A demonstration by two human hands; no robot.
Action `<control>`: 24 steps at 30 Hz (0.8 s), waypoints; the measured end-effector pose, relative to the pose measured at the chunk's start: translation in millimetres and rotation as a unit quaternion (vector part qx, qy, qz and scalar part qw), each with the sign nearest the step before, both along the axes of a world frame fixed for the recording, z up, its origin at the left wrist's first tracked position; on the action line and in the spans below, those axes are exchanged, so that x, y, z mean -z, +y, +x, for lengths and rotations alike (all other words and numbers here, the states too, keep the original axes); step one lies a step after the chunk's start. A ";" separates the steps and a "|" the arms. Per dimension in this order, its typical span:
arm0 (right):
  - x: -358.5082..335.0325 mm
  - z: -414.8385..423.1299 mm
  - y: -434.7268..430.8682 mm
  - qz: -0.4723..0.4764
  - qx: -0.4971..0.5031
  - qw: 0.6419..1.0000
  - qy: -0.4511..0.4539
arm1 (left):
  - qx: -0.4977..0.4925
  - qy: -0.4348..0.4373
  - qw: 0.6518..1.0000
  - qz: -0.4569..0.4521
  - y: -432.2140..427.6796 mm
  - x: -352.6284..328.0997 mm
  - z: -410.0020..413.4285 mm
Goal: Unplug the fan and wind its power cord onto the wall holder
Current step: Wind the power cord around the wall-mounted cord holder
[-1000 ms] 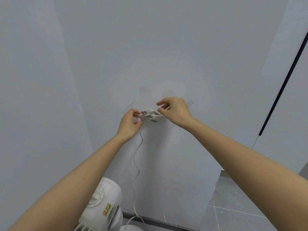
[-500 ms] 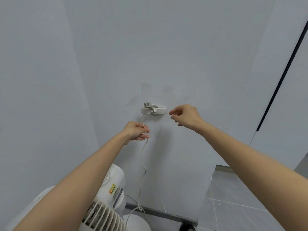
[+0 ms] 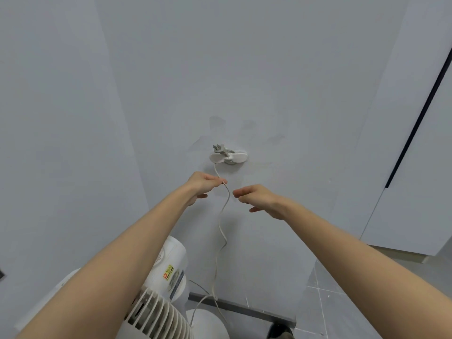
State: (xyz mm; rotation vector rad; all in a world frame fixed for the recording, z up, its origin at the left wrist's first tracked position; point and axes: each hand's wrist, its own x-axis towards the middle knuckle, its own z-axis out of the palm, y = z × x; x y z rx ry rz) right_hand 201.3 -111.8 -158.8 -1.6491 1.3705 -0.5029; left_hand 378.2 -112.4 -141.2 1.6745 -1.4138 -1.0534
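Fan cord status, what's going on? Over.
Left hand pinches power cord below wall holder. Right hand open, beside cord, not touching. Plug perched on holder, cord hangs loose to fan. Nothing blocking.

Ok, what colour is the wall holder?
The holder is white, seen best in the head view.

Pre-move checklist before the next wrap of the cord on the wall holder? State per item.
1. Grey plug unplugged, lodged at the white winged wall holder: ok.
2. Left hand pinches the thin white cord below the holder: ok.
3. Right hand free, beside the cord, not touching it: ok.
4. Slack wound up: not ok, a long run hangs to the floor.
5. Cord clear of the white plastic fan: cannot tell.
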 end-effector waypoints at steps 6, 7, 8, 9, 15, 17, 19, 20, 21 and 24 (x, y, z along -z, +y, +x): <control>14.1 7.7 -10.8 0.025 -0.001 0.999 -0.044 | 0.006 -0.015 1.000 -0.008 -9.0 1.7 7.0; 15.7 9.6 -11.3 0.032 -0.002 0.998 -0.054 | 0.011 -0.015 1.000 -0.007 -10.2 2.0 8.6; 17.5 11.0 -12.1 0.036 -0.003 0.997 -0.063 | 0.015 -0.013 1.000 -0.006 -11.2 1.9 9.7; 18.8 13.0 -12.1 0.039 -0.003 0.997 -0.072 | 0.016 -0.010 1.000 -0.005 -11.9 1.5 10.4; 20.3 8.9 -12.6 0.069 -0.037 0.983 -0.168 | -0.019 -0.001 1.000 0.013 -18.6 0.1 6.8; 13.8 -5.3 -14.1 0.091 -0.018 0.976 -0.198 | -0.031 0.006 0.999 0.028 -19.7 1.1 2.6; 5.6 -23.9 -15.0 0.112 0.001 0.977 -0.182 | -0.041 0.027 0.998 0.039 -22.4 3.7 -1.2; 2.0 -34.7 -15.1 0.106 0.007 0.985 -0.138 | -0.051 0.038 0.997 0.041 -23.9 5.3 -2.6; -1.0 -45.5 -14.7 0.087 0.013 0.993 -0.079 | -0.062 0.045 0.996 0.041 -25.0 6.1 -4.1; -11.3 -73.6 -15.3 0.009 0.073 0.997 0.018 | -0.042 0.037 0.998 0.017 -28.6 6.5 -10.8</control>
